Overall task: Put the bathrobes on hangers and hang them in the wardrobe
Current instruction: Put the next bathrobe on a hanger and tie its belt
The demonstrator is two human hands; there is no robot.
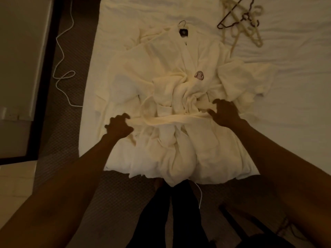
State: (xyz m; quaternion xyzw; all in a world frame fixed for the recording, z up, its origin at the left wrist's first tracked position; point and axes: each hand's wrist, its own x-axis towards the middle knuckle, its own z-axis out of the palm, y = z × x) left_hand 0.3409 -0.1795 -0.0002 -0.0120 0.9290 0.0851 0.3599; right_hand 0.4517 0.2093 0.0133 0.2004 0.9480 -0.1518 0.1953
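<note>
A cream bathrobe [202, 61] with a red chest emblem lies spread on the bed, collar away from me. A dark hanger hook [183, 23] sticks out at its collar. The robe's belt [168, 120] stretches across its waist. My left hand [119, 127] grips the belt's left end. My right hand [226, 113] holds the belt's right part with thumb and fingers spread over the cloth. The robe's hem hangs over the bed's near edge.
Several spare hangers [243, 20], dark and cream, lie tangled at the bed's far right. The white bed sheet [295, 90] extends right. A white cable [62, 56] snakes over the dark carpet on the left, beside a dark-framed panel [41, 83]. My legs stand below.
</note>
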